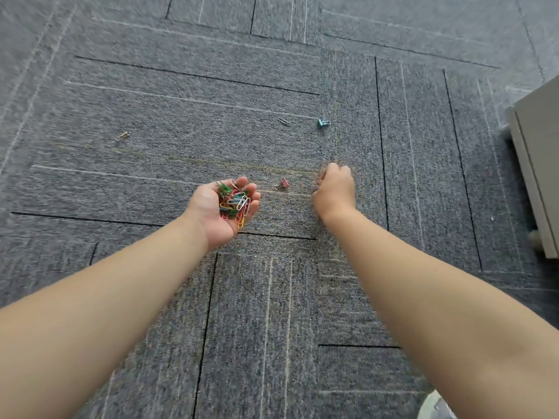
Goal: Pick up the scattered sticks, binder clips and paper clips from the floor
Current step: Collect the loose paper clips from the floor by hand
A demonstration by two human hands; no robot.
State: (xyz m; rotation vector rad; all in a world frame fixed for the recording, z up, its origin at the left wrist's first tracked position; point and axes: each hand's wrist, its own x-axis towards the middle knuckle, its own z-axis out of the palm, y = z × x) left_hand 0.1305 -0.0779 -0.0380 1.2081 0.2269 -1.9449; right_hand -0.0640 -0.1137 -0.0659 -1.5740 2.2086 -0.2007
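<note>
Carpet (151,297): binder clip (282,184) btwn R hand (334,192), L hand (211,214) w/ paper clips (237,204).

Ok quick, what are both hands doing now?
Left hand: cupped round a pile of paper clips.
Right hand: curled, facing down; cannot tell if holding anything.

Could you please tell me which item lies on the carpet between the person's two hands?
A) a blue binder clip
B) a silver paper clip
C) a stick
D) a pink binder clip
D: the pink binder clip lies on the carpet between the left hand, which cups a pile of paper clips, and the right hand; the blue binder clip sits farther away.
</note>
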